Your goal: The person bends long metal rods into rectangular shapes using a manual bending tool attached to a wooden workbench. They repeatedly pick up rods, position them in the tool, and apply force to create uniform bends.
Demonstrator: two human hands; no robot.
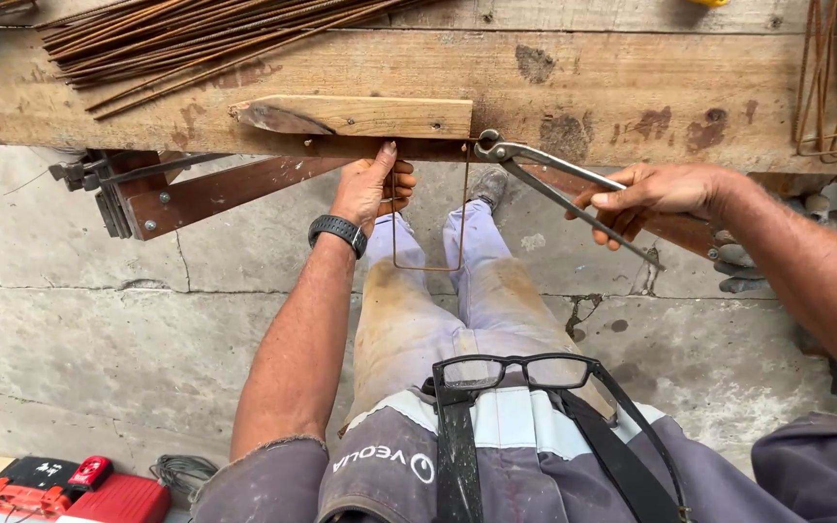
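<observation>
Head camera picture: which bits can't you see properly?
- Bent rusty wire frame: in the head view, its left top end is hidden inside the left hand.
- Long metal pincers: handle middle covered by the right hand; what the jaws grip is too small to tell.
- Bundle of rusty steel rods: cut off by the top edge.
- Red plastic toolbox: cut off by the bottom edge.

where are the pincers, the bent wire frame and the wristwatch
pincers [535, 163]: head view, on the upper handle just behind the jaws
bent wire frame [428, 268]: head view, on the bottom bar of the frame
wristwatch [337, 230]: head view, on the black band round the left wrist
</observation>
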